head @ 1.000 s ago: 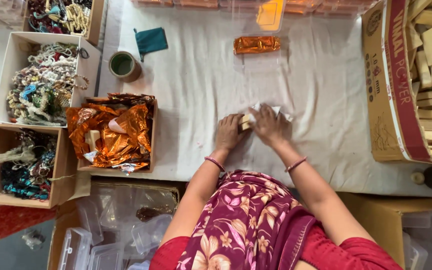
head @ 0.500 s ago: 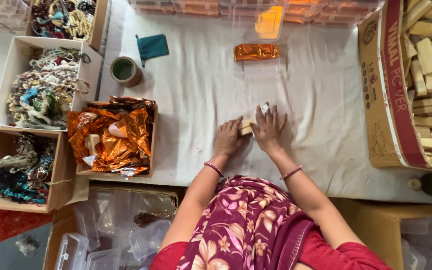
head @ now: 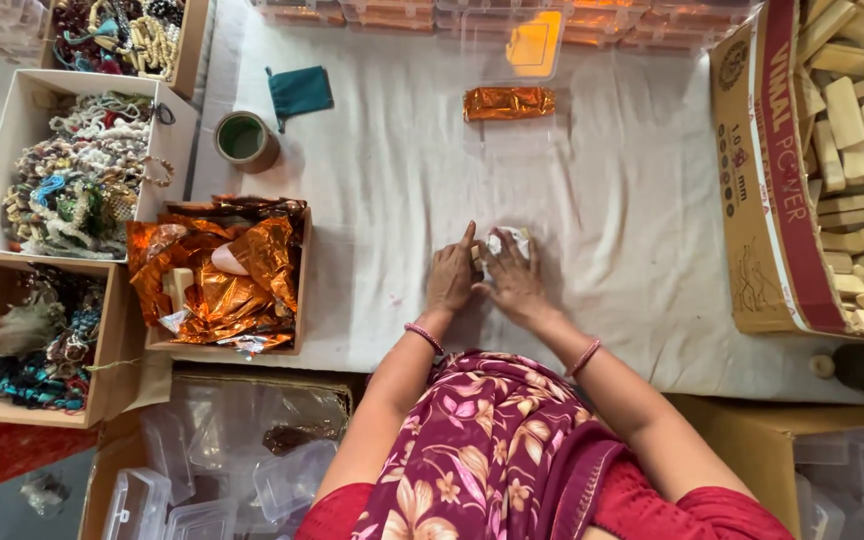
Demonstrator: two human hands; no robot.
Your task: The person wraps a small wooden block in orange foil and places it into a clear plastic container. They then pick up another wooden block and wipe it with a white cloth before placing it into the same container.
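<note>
Two hands press a small pale wrapped block (head: 508,243) onto a white cloth-covered table (head: 652,200).

Left hand (head: 450,277) and right hand (head: 514,285) close around it from both sides — steadying it; a box of orange foil (head: 222,275) sits within left reach.

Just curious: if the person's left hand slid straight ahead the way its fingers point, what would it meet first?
Past the left hand lies bare white cloth; the orange foil-wrapped bar probably comes first, slightly to the right.

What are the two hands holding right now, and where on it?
A small white-wrapped piece on the cloth; left hand presses its left end, right hand covers its near side. The exact finger grip cannot be told.
</note>
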